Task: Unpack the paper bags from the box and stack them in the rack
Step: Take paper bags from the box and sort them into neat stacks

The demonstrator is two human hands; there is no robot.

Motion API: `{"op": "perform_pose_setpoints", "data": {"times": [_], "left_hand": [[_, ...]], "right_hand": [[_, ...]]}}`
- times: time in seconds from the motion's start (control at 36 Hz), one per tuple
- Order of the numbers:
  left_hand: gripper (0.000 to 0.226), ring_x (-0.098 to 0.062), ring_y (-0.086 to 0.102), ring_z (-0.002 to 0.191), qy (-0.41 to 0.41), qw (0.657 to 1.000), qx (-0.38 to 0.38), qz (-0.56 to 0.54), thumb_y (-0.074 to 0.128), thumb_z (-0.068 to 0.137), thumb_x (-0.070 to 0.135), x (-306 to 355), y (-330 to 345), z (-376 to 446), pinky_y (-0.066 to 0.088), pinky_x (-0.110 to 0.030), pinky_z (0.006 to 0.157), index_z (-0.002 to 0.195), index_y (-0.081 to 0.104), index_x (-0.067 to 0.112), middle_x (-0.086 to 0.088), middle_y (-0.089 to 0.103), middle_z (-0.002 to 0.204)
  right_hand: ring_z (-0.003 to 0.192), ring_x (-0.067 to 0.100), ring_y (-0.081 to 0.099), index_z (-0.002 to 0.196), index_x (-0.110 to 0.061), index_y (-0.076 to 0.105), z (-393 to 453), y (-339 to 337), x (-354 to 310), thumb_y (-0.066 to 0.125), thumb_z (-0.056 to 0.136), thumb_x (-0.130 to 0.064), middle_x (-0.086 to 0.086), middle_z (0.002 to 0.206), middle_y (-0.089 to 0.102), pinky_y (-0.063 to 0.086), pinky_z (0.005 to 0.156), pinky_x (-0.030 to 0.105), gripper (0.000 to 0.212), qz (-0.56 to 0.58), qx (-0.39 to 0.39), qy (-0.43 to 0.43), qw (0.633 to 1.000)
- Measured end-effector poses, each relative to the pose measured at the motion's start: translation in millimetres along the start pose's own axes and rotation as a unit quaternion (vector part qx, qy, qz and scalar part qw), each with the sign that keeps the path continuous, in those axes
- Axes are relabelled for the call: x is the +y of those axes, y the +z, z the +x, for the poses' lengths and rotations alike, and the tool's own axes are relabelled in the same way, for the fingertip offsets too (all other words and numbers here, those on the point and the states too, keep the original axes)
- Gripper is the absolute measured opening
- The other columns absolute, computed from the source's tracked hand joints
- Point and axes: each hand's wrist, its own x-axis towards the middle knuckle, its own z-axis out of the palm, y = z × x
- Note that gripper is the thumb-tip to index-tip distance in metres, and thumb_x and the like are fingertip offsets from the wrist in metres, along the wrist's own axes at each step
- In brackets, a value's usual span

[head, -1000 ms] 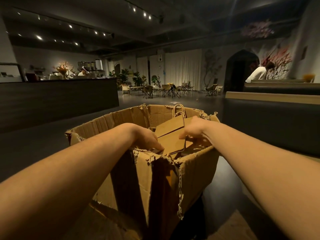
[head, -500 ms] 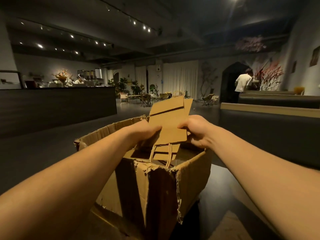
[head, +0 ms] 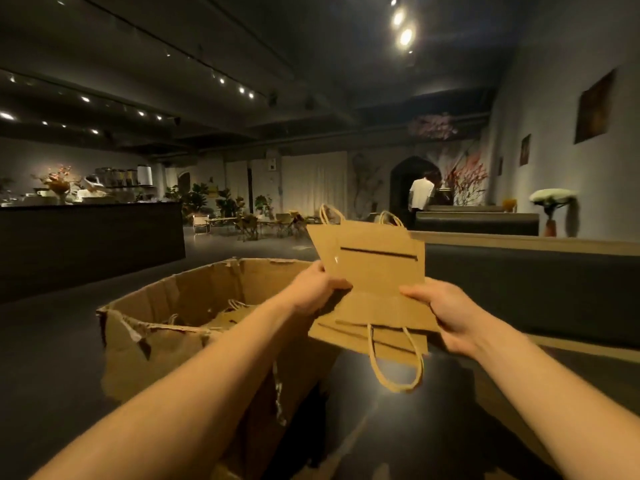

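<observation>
I hold a small bundle of flat brown paper bags in the air, to the right of and above the torn cardboard box. My left hand grips the bundle's left edge and my right hand grips its right edge. Twine handles stick up at the top and one loop hangs below. More folded bags lie inside the open box. No rack is in view.
A dark glossy tabletop carries the box. A long dark bench back with a pale top runs on the right. A dark counter stands far left. A person in white stands near the far archway, with chairs and plants mid-room.
Both hands reached into the box, took hold of the bags, lifted them out and carried them to the right of the box. The view turned right and upward.
</observation>
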Motion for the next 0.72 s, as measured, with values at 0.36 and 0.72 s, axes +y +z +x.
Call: {"op": "perform_pose_setpoints", "data": {"times": [0.36,0.72], "left_hand": [[0.039,-0.032,0.071,0.107,-0.177,0.944,-0.131,-0.246,0.063,0.094,0.015,-172,176,-10,0.049,-0.055,0.103,0.131,0.054,0.023,-0.01,0.074,0.115],[0.033,-0.025,0.075,0.083,-0.177,0.935,-0.082,-0.298,0.055,0.097,0.014,-198,180,16,0.057,-0.04,0.07,0.13,0.058,0.02,-0.013,0.076,0.104]], "right_hand": [[0.093,0.032,0.074,0.114,-0.001,0.071,-53,-145,167,0.057,0.101,-0.011,0.015,0.1,0.077,0.057,0.09,0.051,0.021,-0.025,0.221,0.108,0.969],[0.099,0.043,0.066,0.11,-0.03,0.07,-58,-175,182,0.044,0.097,-0.014,0.016,0.109,0.072,0.053,0.083,0.062,0.033,0.135,0.29,0.074,0.944]]}}
